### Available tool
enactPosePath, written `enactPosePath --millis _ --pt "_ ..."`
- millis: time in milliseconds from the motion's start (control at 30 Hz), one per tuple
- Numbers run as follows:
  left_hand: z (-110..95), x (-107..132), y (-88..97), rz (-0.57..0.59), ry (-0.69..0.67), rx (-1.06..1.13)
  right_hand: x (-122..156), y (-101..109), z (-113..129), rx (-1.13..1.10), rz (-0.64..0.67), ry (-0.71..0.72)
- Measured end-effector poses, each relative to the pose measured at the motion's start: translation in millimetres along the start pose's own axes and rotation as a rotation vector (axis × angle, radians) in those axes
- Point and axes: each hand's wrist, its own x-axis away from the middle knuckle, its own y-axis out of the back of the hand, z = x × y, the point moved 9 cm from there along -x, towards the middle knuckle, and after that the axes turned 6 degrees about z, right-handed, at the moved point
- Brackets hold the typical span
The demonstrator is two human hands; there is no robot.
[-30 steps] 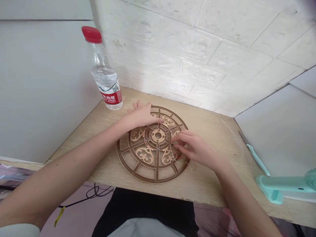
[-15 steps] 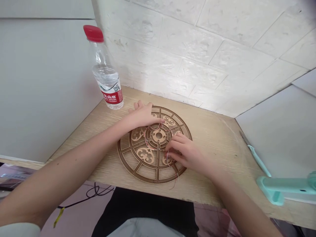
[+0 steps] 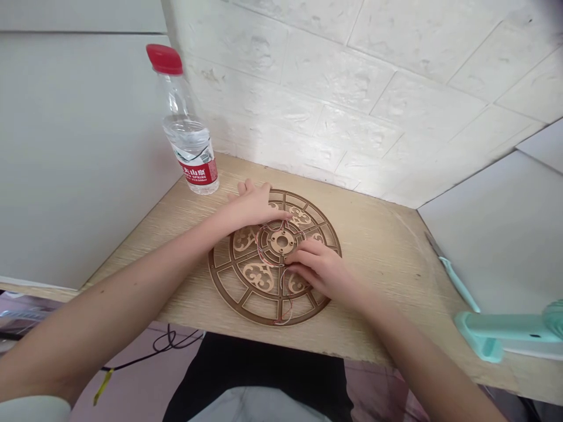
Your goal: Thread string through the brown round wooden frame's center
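A round wooden openwork disc [image 3: 275, 238], with spokes, rings and scroll cut-outs, lies flat on the table. Thin red and white wires [image 3: 260, 251] curve around its hub, and their loose ends trail over the front rim. My left hand [image 3: 255, 209] rests on the disc's far left side with fingers spread. Its stretched thumb presses near the wires above the hub. Just right of and below the hub, the fingers of my right hand [image 3: 323, 269] are pinched on the wire, with the fingertips touching the disc. The exact pinch point is partly hidden by those fingers.
A water bottle [image 3: 189, 140] with a red cap stands at the back left. On the right lie a turquoise-handled knife-like tool [image 3: 458, 284] and a turquoise stand-like object [image 3: 488, 337]. A white brick-patterned wall [image 3: 334, 99] and side panels enclose the wooden table [image 3: 373, 234].
My right hand has moved left and slightly up, closer to the hub. The loose wire ends have swung left onto the front rim. My left hand stays in place.
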Motion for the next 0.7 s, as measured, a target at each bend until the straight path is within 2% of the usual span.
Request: enactPosePath --millis 333,700 --pt "-2.4 -0.2 -1.0 -0.002 -0.007 -0.017 0.7 -1.8 -7.4 -0.043 0.056 -0.041" --pt "-2.5 1.5 -0.6 0.005 0.001 -0.010 -0.8 0.1 -5.3 0.002 0.012 -0.011"
